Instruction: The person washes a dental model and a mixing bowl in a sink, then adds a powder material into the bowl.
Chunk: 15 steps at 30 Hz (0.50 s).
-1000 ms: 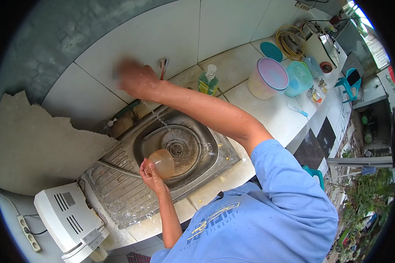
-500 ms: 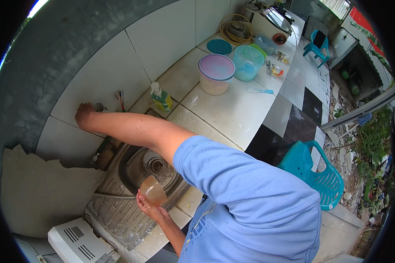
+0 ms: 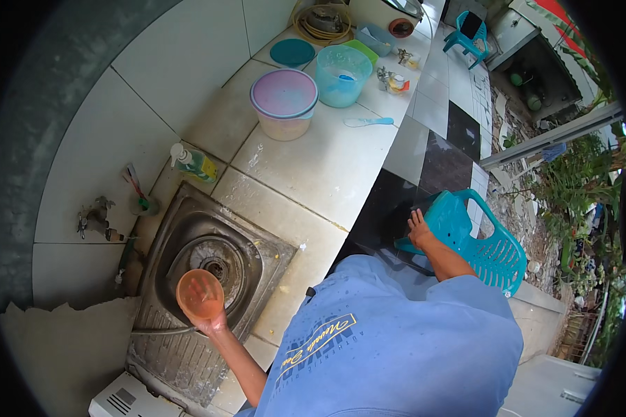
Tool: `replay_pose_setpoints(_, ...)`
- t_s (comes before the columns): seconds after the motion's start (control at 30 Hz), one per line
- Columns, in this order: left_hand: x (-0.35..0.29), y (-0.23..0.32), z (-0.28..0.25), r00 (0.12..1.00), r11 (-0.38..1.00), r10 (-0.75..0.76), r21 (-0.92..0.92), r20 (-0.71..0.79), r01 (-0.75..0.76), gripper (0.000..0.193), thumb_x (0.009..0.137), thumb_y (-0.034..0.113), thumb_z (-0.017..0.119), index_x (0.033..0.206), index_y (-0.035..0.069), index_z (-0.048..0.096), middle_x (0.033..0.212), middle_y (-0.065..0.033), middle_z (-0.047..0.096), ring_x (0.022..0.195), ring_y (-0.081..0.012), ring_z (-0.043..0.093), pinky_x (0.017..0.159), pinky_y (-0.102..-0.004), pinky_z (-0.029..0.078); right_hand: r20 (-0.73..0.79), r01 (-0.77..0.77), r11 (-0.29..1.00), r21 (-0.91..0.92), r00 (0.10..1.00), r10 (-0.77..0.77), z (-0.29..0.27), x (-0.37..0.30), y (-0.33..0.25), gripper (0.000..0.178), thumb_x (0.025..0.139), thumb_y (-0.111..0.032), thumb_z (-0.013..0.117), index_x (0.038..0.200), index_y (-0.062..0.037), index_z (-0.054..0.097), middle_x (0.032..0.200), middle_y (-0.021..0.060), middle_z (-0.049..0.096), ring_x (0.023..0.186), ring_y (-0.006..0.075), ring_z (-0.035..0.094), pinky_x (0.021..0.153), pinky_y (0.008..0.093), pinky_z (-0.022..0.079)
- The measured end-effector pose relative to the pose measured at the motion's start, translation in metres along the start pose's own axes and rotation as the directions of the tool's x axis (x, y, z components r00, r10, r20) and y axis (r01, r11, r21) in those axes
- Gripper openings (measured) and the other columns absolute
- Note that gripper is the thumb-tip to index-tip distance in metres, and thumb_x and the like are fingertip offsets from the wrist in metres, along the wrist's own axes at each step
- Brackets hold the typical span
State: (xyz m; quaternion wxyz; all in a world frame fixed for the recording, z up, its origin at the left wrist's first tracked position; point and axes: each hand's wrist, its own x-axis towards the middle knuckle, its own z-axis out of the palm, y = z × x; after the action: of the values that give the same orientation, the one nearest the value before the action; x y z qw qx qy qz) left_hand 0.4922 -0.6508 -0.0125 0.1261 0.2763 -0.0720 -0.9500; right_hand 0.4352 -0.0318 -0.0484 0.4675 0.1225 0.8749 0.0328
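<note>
My left hand (image 3: 214,324) grips a translucent orange-brown bowl (image 3: 199,286) from below. Its fingers show through the wall of the bowl, which I see into from above, over the near edge of the steel sink (image 3: 254,267). Out to the right, my right hand (image 3: 418,229) is empty with its fingers apart, beside the teal plastic chair (image 3: 490,250); I cannot tell whether they touch. A metal faucet (image 3: 99,221) juts from the tiled wall left of the sink. Beside it a small holder (image 3: 143,204) carries toothbrushes.
A soap pump bottle (image 3: 195,163) stands behind the sink. Farther along the counter are a tub with a purple lid (image 3: 284,94), a light-blue container (image 3: 342,76), a teal lid (image 3: 291,53) and a blue-handled utensil (image 3: 368,121). A white appliance (image 3: 133,397) sits at lower left.
My right hand has swung from the faucet across to the chair at the right. The bowl stays in my left hand and now faces up more. The whole view has shifted.
</note>
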Motion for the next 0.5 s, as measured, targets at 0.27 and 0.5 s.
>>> replay_pose_setpoints(0.27,0.031,-0.091,0.090,0.999,0.990,-0.022,-0.137,0.044,0.028,0.055,0.088,0.028,0.065,0.137,0.006,0.049,0.146,-0.0129,0.046,0.140,-0.0308,0.038,0.117,-0.0637,0.017,-0.219,0.155,-0.178,0.972,0.873,-0.435,-0.132,0.014,0.060,0.048,0.095,-0.037,0.063,0.131,-0.0062,0.059,0.122,0.0119,0.065,0.114,0.0210,0.061,0.094,0.0381,0.050)
replay_pose_setpoints(0.5,0.036,-0.180,0.113,0.993,0.996,-0.003,-0.086,0.116,0.013,0.059,0.089,0.031,0.068,0.140,0.009,0.047,0.147,-0.0142,0.045,0.140,-0.0326,0.036,0.118,-0.0621,0.018,-0.130,0.403,0.913,0.065,0.910,-0.393,-0.277,0.022,0.073,0.032,0.091,-0.029,0.065,0.105,-0.0013,0.069,0.088,0.0171,0.071,0.089,0.0303,0.068,0.081,0.0367,0.052)
